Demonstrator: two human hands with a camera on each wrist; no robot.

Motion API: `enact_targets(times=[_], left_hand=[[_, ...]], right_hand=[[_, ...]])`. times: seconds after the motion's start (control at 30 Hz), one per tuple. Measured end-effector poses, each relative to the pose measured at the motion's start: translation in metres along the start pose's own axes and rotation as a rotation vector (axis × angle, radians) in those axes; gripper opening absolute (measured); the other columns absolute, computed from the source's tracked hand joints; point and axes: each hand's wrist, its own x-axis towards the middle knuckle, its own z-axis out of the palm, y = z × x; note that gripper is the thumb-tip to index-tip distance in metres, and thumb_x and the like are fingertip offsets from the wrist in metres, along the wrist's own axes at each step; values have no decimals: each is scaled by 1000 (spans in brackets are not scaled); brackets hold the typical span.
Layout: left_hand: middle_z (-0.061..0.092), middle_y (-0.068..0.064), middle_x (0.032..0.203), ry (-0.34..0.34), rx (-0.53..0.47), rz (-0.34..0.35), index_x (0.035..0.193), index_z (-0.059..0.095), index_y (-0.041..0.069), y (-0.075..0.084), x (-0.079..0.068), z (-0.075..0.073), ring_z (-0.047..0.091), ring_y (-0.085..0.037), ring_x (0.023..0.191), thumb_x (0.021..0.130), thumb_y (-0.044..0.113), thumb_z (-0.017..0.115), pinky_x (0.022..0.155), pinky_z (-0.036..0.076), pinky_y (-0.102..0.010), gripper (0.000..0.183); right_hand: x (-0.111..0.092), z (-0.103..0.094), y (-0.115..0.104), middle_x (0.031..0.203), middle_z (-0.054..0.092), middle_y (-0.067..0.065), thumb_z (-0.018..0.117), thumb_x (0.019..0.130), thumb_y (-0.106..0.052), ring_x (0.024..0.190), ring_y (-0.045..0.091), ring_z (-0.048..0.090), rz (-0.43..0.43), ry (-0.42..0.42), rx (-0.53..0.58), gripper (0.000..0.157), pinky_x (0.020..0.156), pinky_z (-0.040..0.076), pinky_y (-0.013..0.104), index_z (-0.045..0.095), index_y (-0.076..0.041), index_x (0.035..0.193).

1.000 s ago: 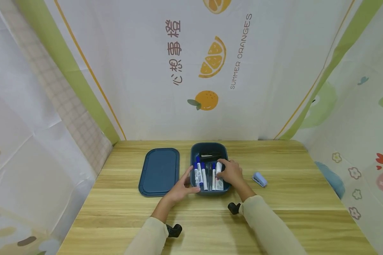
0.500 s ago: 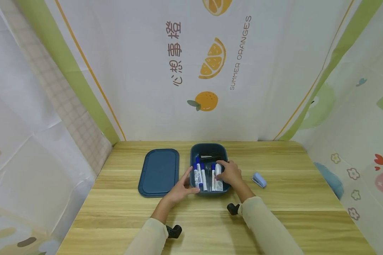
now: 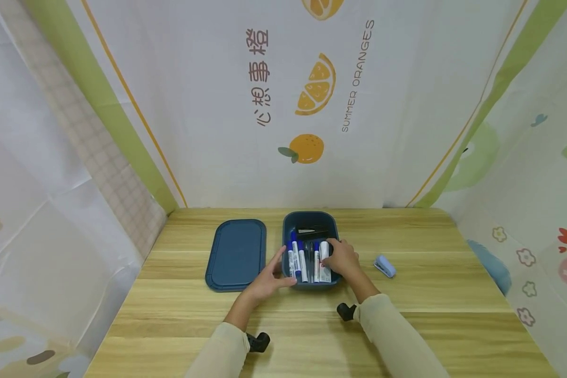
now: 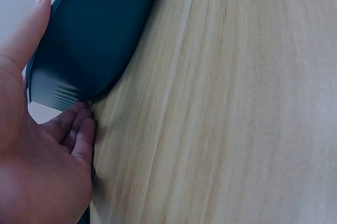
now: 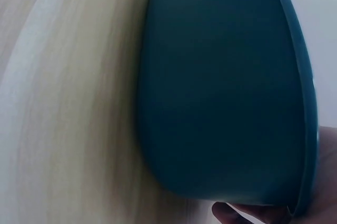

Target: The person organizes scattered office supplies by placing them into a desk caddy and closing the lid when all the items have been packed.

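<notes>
An open dark blue box (image 3: 310, 213) stands on the wooden table. Inside it lie several white markers (image 3: 304, 266) with blue caps, dark pens (image 3: 309, 262) and a flat white item (image 3: 325, 273) with a red mark. My left hand (image 3: 263, 285) spans the box's near left corner, fingers along the left side, thumb by the near wall. Over the right rim reaches my right hand (image 3: 345, 257). Its thumb and index finger are around the white item; other fingers stay outside the wall. The right wrist view shows the box's outer wall (image 5: 221, 87) hiding most of that hand.
A matching blue lid (image 3: 236, 254) lies flat left of the box. To the right rests a small light blue stapler (image 3: 385, 266). A black item (image 3: 314, 232) with a silver strip sits at the box's far end. Printed cloth (image 3: 217, 131) hangs behind the table.
My right index finger has drawn back slightly from the upper end of the white item. The left hand and the box have stayed in place.
</notes>
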Motion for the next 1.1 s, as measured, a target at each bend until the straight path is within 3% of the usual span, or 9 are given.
enact_targets(times=[0.23,0.53,0.77,0.9,1.1], left_hand=[[30,-33,148,1,-25,12,158,8,24,2,0,0,32,-47,134,90,16,72,105,27,-61,94],[30,-37,145,-9,-49,20,158,9,14,28,-14,0,31,-50,133,90,10,70,106,27,-60,91],[27,-33,149,7,-11,19,158,9,24,-2,1,1,28,-46,137,90,16,72,107,26,-58,94],[26,-33,150,9,0,18,158,9,26,-4,1,2,27,-45,138,89,19,73,108,26,-57,94],[26,-32,150,13,-9,21,158,10,26,-4,1,1,27,-44,138,89,19,74,108,26,-56,95]], right_hand=[[-1,-2,-2,133,50,23,82,78,-34,117,41,47,0,-2,-20,66,88,36,55,57,-16,136],[-2,-1,-3,133,49,23,83,76,-36,115,41,46,-1,-16,-55,65,86,36,54,59,-22,135],[-5,-2,-1,134,48,22,82,77,-39,115,41,46,-26,5,-56,65,85,36,54,58,-24,136],[-6,-3,2,134,49,22,81,78,-39,116,42,46,-52,42,-35,64,85,37,55,58,-25,136],[-4,-6,15,134,49,23,81,80,-26,119,43,47,-156,109,174,61,93,40,57,58,-19,136]])
